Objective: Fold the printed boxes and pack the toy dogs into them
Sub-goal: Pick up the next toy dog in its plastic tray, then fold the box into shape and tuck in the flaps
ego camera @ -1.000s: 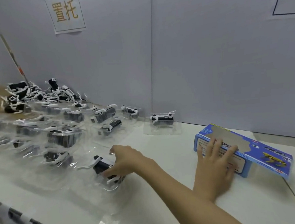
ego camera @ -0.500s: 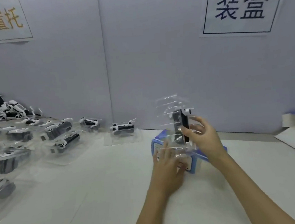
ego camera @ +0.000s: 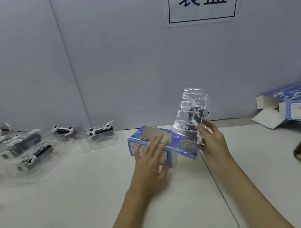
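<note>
A wall sign [ego camera: 202, 1] reads 装盒. The left hand [ego camera: 150, 160] lies flat, fingers straight, on the blue box [ego camera: 148, 138] on the table [ego camera: 63, 201]; the right hand [ego camera: 213, 141] grips a clear-packed toy dog [ego camera: 193, 117] upright at the box's right end. More packed dogs [ego camera: 101, 134] lie left.

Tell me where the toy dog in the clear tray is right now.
The toy dog in its clear tray stands on end right of centre, held by the right hand above the blue box's right end.

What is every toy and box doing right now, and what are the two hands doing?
Blue box: lying flat on the table, right end open.
Clear tray: held upright, a dark toy dog inside.
Right hand: gripping the tray.
Left hand: fingers straight, steadying the box.
Other toy dogs: lying in trays.
Second box: flaps open.
</note>
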`<state>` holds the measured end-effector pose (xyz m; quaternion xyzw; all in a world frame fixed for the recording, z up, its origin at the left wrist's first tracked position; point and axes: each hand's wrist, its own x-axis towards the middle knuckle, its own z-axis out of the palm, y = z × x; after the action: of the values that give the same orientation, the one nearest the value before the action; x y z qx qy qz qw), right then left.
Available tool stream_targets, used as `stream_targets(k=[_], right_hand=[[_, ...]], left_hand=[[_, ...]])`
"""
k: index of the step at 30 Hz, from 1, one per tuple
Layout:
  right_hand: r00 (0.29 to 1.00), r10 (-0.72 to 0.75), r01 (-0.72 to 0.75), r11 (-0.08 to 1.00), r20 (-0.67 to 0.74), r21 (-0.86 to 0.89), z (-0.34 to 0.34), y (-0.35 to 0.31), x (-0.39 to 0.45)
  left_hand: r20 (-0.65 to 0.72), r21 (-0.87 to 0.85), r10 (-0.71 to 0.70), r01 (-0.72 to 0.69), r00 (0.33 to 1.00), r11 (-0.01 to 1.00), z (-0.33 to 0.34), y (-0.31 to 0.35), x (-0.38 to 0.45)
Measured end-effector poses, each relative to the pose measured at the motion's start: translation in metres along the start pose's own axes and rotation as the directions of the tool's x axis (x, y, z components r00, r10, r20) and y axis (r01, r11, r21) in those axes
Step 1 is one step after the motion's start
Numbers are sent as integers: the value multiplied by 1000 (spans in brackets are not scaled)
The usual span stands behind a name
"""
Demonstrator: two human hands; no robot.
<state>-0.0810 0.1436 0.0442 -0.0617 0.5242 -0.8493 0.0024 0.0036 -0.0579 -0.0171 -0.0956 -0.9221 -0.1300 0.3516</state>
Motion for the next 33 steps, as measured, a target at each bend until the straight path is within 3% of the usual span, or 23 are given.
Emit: stream_targets(k=[3,6,8,10,12,15,17,19,22,24,26,29,31,33], right_hand=[[999,33,-32,998,-28,63,-4,1,0],[997,48,-41,992,-53,122,-11,0,3],[994,68,-55,989,-90,138,-15,0,5],[990,91,-72,985,-112,157,-18,-1,4],[987,108,-85,978,-116,189,-19,-2,2],[990,136,-127,973,-35,194,-19,0,0],[981,153,-174,966,118,194,-17,1,-2],[932,169,-226,963,322,149,-15,-1,-5],[781,237,-262,964,577,-41,-15,-4,-11],[718,300,-195,953,628,-232,-13,-3,-16],[713,347,-123,917,609,-379,-10,-4,-21],[721,366,-82,888,588,-452,-4,-4,-25],[761,348,-52,874,547,-483,-4,-2,-23],[823,295,-15,865,485,-501,-6,2,-19]], left_hand=[[77,93,-53,46,996,995,8,17,4],[-47,187,-113,120,992,975,11,30,12],[-171,127,-136,159,976,979,10,28,14],[-269,-86,-246,231,931,969,4,22,13],[-322,-347,-423,310,847,885,-5,16,15],[-300,-697,-692,344,657,629,-23,8,25],[-258,-808,-802,334,539,485,-30,5,30],[-253,-846,-843,314,475,430,-33,1,32],[-242,-863,-854,300,461,407,-37,-2,31],[-247,-860,-850,300,465,413,-38,-2,30],[-252,-857,-843,294,476,423,-39,-1,29],[-240,-852,-817,289,524,436,-40,-2,27],[-219,-842,-781,291,585,455,-39,-3,25],[-240,-786,-720,305,651,538,-36,-7,22]])
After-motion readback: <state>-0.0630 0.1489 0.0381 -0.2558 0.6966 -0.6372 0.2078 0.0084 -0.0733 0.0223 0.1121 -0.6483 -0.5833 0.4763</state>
